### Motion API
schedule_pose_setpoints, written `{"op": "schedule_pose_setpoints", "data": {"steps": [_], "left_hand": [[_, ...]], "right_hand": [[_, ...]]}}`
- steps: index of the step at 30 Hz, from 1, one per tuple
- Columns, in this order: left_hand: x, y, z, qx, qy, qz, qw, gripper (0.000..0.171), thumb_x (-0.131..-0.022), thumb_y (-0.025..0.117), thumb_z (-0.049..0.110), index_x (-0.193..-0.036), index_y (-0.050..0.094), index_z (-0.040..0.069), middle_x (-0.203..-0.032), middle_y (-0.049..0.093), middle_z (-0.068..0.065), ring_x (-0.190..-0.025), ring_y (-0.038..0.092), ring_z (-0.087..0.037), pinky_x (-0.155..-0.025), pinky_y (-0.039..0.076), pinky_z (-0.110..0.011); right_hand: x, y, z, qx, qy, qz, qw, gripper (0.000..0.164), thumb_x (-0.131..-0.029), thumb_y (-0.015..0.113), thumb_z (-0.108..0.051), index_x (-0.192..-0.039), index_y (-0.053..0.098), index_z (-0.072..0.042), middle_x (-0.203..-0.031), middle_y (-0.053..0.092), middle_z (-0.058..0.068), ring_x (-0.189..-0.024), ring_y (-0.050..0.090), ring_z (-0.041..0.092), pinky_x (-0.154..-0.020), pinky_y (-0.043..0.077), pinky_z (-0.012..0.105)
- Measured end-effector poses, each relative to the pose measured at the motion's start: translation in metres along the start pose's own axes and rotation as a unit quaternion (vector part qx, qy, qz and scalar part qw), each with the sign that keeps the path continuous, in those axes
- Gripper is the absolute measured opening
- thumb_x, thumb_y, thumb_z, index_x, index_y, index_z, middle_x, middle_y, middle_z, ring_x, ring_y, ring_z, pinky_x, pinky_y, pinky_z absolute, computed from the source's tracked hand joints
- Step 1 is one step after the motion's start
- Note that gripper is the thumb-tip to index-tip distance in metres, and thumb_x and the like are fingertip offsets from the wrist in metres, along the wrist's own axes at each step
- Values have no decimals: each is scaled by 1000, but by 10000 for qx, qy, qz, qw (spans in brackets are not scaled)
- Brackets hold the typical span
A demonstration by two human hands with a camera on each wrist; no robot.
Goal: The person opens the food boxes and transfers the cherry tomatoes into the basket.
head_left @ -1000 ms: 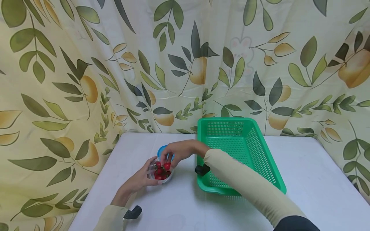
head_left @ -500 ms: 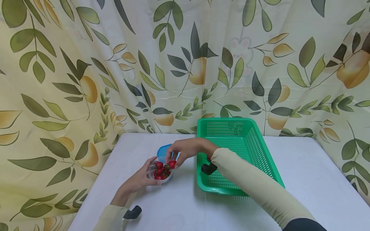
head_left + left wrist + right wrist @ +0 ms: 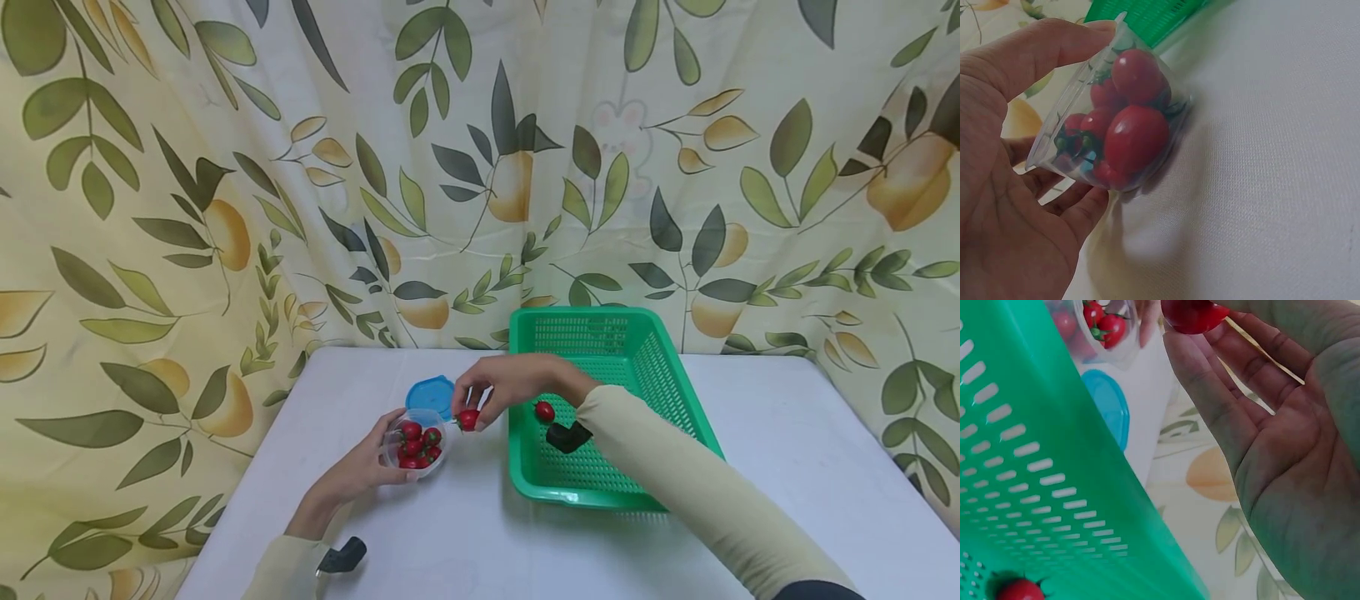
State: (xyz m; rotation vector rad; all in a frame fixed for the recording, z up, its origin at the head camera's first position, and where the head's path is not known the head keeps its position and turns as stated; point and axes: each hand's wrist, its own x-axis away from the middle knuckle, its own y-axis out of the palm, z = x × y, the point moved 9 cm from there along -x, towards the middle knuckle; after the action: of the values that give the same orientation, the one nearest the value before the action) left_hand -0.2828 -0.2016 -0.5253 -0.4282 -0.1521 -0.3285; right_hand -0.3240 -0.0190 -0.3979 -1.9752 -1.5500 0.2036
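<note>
In the head view my left hand grips a clear plastic tub holding several red cherry tomatoes with green stems. The left wrist view has the thumb at the rim and fingers curled around the far side. Between the tub and the green basket, my right hand pinches one cherry tomato between thumb and fingertips. In the right wrist view that tomato is partly cut off at the top edge. Another cherry tomato lies inside the basket near its left wall.
A blue lid lies flat on the white table just behind the tub. The perforated basket stands right of the tub, its wall rising under my right forearm. A leaf-and-fruit patterned curtain hangs behind the table.
My right hand has lifted a cherry tomato out of the tub and moved right with it, toward the basket. The blue lid and the basket's tomato have come into view. My left hand stays put.
</note>
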Motion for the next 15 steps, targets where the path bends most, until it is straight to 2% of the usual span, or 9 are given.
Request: {"op": "schedule_pose_setpoints", "data": {"steps": [5, 12, 15], "left_hand": [[1, 0, 1, -78, 94, 23, 9999, 104, -79, 88, 24, -160, 23, 22, -165, 26, -13, -152, 22, -40, -114, 22, -73], [2, -1, 1, -100, 90, -1, 9999, 106, -78, 88, 25, -161, 21, 21, -166, 24, -14, -153, 18, -41, -114, 18, -75], [1, 0, 1, -82, 95, -15, 9999, 107, -78, 88, 25, -161, 21, 20, -165, 24, -14, -152, 19, -41, -114, 19, -76]], "right_hand": [[13, -6, 5, -79, 133, 166, 9997, 32, -89, 78, -11, -120, 70, -11, -112, 71, -4, -107, 67, 16, -92, 57, 31], [33, -18, 14, 2, 330, 507, 9982, 33, -87, 81, -14, -117, 71, -23, -113, 71, -6, -109, 65, 17, -89, 59, 34], [42, -22, 17, -38, 390, 594, 9975, 34, -87, 81, -15, -119, 71, -21, -113, 71, -5, -110, 65, 18, -90, 58, 35]]}}
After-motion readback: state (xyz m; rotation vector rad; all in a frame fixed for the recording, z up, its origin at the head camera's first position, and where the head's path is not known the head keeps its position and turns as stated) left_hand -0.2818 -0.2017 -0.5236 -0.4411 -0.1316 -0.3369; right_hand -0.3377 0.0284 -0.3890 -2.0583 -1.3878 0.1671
